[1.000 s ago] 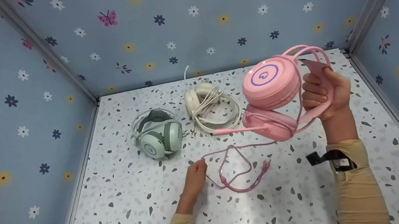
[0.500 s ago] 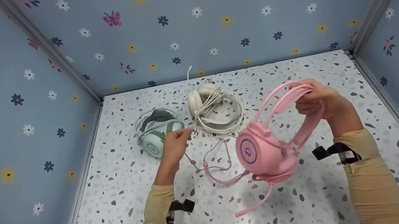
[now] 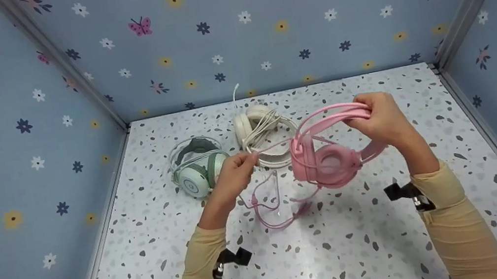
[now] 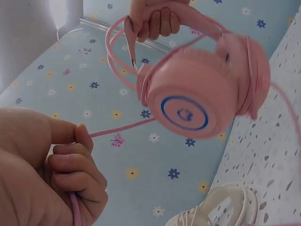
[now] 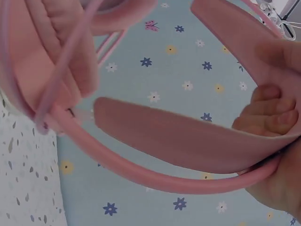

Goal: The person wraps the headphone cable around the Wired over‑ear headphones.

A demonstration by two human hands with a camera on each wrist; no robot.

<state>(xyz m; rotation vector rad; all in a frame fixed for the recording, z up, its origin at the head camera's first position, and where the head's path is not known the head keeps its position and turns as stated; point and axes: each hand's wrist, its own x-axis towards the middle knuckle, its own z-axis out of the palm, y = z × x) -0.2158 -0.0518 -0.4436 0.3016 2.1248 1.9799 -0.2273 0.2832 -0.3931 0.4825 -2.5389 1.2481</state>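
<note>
My right hand [image 3: 382, 119] grips the headband of a pink headset [image 3: 337, 165] and holds it above the table; in the right wrist view the fingers curl round the padded band [image 5: 164, 136]. Between thumb and fingers, my left hand [image 3: 235, 174] pinches the headset's pink cable [image 4: 124, 127], which stretches from there to the earcups. A strand of the cable also crosses the headset. The rest of the cable hangs in loops below, near the table, and its plug end is hard to make out.
A green headset [image 3: 194, 180] lies just beyond my left hand. Behind the pink cable lies a white headset [image 3: 242, 128] with its cord bundled. Flower-patterned walls [image 3: 261, 32] enclose the speckled table [image 3: 346, 253] at the back and sides.
The pink headset has turned and swung in my right hand, dropping and then rising a little. My left hand has gone up from the table with the cable, then slightly right.
</note>
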